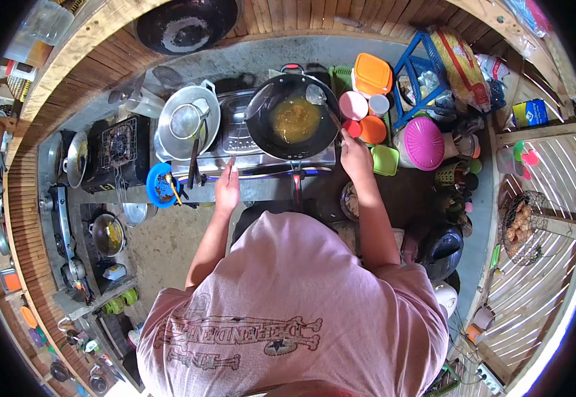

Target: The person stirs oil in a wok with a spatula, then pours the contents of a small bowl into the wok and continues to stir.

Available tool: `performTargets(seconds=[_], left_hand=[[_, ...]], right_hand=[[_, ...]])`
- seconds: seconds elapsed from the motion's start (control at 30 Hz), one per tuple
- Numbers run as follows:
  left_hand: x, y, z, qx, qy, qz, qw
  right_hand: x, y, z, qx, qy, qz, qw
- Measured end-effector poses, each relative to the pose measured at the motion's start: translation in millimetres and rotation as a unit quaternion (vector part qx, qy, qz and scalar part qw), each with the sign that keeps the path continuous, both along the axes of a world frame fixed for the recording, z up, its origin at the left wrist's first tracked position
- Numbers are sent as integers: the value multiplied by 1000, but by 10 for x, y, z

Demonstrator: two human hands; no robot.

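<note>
A black wok (262, 127) with a pool of yellowish-brown oil (296, 120) stands on the stove (240, 126) ahead of me. My right hand (356, 156) is closed around the handle end of a spatula (315, 94) at the wok's right rim. Its metal head rests on the wok's upper right inner wall, above the oil. My left hand (227, 188) hangs in front of the stove's front edge, fingers stretched out and holding nothing. The wok's red and black handle (296, 180) points toward me, between my hands.
Left of the wok, a strainer (186, 122) lies over a metal pot (169, 139). A blue bowl (161, 187) with dark sauce and a spoon sits near my left hand. Lidded plastic containers (372, 74) crowd the right side, beside a pink-lidded tub (423, 143). A grill rack (120, 142) stands far left.
</note>
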State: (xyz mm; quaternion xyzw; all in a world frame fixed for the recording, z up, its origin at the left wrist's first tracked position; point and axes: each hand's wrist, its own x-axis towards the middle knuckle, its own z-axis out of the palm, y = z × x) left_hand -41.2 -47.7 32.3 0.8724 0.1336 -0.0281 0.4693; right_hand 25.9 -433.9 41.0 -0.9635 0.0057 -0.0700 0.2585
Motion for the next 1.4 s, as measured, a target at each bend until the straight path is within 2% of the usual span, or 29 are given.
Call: performTargets(seconds=[0.1, 0.17, 0.23, 0.3, 0.5, 0.67, 0.77, 0.87, 1.0, 1.1, 1.2, 1.3, 1.4], left_hand=[[-7, -6, 41, -7, 33, 3, 999], [-11, -11, 60, -14, 21, -2, 1000], [-19, -7, 41, -10, 13, -2, 1000], [-13, -14, 54, -6, 4, -1, 1000], [3, 4, 28, -11, 10, 3, 1000], [7, -47, 181, 7, 47, 4, 999], [-1, -5, -16, -19, 2, 7, 1000], [-7, 14, -38, -8, 2, 0, 1000], [-14, -4, 24, -5, -4, 2, 1000], [-10, -11, 37, -2, 19, 3, 1000], [-4, -34, 40, 2, -11, 0, 1000], [-1, -50, 70, 9, 10, 0, 1000], [1, -40, -9, -3, -14, 0, 1000]], right_hand=[[-27, 89, -55, 11, 28, 9, 1000], [-57, 130, -140, 38, 4, 22, 999], [-95, 190, 31, 101, 49, 48, 993], [-112, 178, 50, 105, 27, 51, 993], [-109, 3, 94, 55, -38, 19, 998], [-84, -52, 110, -6, 21, -12, 1000], [-91, -28, 51, -2, 19, -4, 1000], [-171, 89, 153, 79, 77, 35, 993], [-231, 135, 250, 139, 50, 45, 988], [-227, 74, 237, 107, 25, 31, 993], [-211, -10, 85, 51, -19, 7, 998], [-182, -65, 16, -7, -5, -5, 1000], [-173, -37, -6, -6, 29, -8, 1000]])
